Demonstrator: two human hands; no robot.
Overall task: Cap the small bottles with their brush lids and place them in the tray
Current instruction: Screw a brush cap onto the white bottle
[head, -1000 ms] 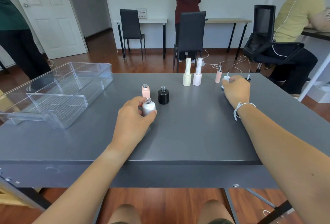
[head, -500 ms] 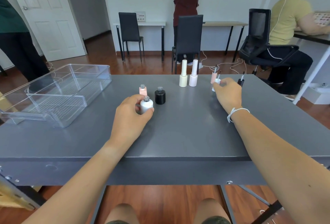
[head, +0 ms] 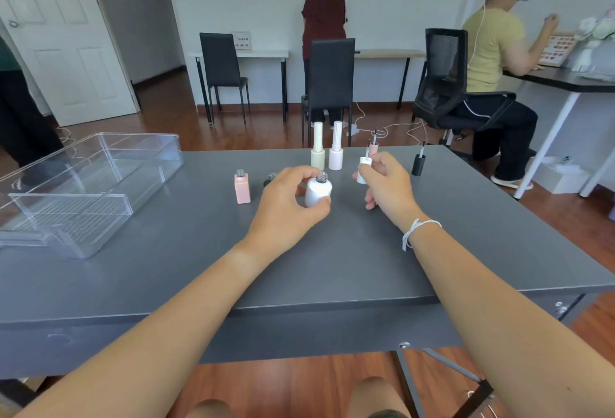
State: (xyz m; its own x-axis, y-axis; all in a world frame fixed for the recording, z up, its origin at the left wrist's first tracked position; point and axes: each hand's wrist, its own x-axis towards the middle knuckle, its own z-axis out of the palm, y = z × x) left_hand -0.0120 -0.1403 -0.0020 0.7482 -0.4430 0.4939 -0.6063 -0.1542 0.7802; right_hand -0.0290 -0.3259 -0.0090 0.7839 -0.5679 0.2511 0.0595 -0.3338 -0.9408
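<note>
My left hand [head: 286, 204] grips a small white bottle [head: 317, 191] with an open threaded neck, lifted a little above the grey table [head: 332, 267]. My right hand [head: 387, 184] holds a white brush lid [head: 363, 168] just right of that bottle. An uncapped pink bottle [head: 242, 187] stands to the left. A black bottle [head: 270, 179] is mostly hidden behind my left hand. A pink brush lid [head: 372, 147] and a black brush lid [head: 418, 163] stand upside down at the far right. The clear tray [head: 86, 184] sits at the left.
Two tall capped bottles, one pale green [head: 317, 151] and one pale pink [head: 336, 151], stand at the table's far edge. Black chairs [head: 331, 81] and other people are beyond the table. The table's near edge lies below my forearms.
My left hand lifted the white bottle and moved it right, toward the centre. My right hand picked the white brush lid off the table and brought it left, close to the bottle.
</note>
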